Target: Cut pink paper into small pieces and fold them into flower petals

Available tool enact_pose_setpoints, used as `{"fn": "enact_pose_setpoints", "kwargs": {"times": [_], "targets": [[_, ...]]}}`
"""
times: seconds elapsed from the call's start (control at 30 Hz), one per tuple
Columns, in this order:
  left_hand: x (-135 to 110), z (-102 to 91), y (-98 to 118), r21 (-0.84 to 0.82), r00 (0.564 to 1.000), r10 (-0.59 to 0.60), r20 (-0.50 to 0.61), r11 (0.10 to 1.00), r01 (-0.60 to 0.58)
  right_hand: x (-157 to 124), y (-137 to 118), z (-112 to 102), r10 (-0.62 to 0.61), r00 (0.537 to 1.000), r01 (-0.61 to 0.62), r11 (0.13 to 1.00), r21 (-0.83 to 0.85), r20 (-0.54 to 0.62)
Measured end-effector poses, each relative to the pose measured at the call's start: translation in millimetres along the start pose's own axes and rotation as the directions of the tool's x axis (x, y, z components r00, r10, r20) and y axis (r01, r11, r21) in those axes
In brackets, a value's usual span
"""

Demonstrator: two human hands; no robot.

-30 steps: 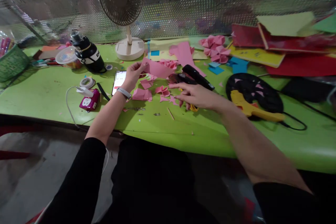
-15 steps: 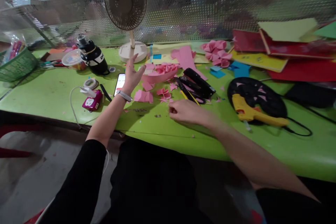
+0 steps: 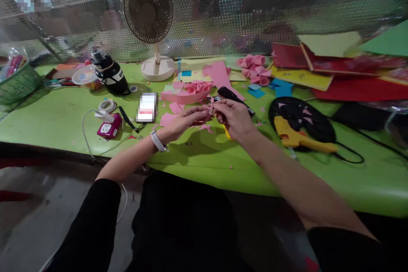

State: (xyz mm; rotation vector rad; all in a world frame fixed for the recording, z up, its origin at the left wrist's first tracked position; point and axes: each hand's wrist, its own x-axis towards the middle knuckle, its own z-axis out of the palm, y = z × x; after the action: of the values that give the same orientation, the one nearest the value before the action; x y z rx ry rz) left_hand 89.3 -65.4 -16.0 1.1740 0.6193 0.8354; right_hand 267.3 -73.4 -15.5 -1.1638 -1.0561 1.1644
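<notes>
My left hand and my right hand meet above the green table, fingertips pinched around a small pink folded paper piece. The fingers partly hide its shape. Under and behind my right hand lie a black stapler and a yellow-handled tool, both partly covered. Pink paper squares and scraps lie beside my left hand. Just beyond, a curved pink paper strip runs in front of a cluster of folded pink pieces.
A phone, a purple power adapter and a black bottle stand to the left. Behind is a fan. On the right, a yellow glue gun rests on a black pad, with its cord trailing. Coloured sheets are piled behind.
My left hand has drawn back from near the phone and come right to meet my right hand, which has risen slightly. A pink folded piece from the table is now between them.
</notes>
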Motion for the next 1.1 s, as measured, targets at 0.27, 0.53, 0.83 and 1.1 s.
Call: {"fn": "enact_pose_setpoints", "kwargs": {"times": [0.27,0.53,0.83,1.1], "targets": [[-1,1.3,-17,-0.028,1.000,0.004,-0.008,1.000,-0.005,1,4,3,0.052,0.998,-0.048,0.984,0.171,-0.021],[-4,-4.5,-15,0.042,0.999,-0.010,-0.037,0.999,0.012,-9,6,12,0.071,0.979,-0.075,0.997,0.012,0.189],[-7,-4.1,-15,0.029,0.998,-0.046,-0.046,0.998,0.047,4,11,2,-0.068,0.998,0.069,0.997,0.036,-0.008],[-10,-4.5,-13,0.066,0.992,-0.055,-0.117,0.996,0.063,8,14,-1,-0.083,0.995,0.088,0.989,0.117,-0.052]]}}
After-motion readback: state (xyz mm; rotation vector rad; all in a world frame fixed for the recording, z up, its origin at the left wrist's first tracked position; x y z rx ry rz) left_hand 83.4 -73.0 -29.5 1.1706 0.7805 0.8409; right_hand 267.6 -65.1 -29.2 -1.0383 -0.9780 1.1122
